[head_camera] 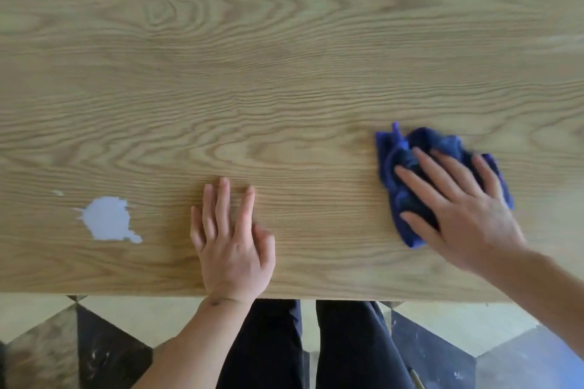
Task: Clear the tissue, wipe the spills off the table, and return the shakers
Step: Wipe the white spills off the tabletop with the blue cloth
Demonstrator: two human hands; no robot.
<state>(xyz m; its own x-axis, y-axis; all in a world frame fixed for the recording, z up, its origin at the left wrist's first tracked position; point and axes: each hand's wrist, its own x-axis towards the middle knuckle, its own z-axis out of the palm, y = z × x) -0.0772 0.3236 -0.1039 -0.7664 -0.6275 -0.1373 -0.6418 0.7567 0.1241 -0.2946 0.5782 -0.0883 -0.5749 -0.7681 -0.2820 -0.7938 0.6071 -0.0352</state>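
My right hand [458, 199] presses flat on a crumpled blue cloth [407, 142] at the right of the wooden table [284, 73], fingers spread over it. My left hand [230, 237] rests flat on the bare wood near the front edge, fingers apart and holding nothing. A pale white spill [109, 219] lies on the table to the left of my left hand, with a small speck [58, 193] above and left of it. No tissue or shakers are in view.
The table's front edge [347, 297] runs across the lower part of the view. Below it are my dark trouser legs [316, 344] and a patterned tiled floor [110, 341]. A faint smear [559, 41] shows at the far right of the table.
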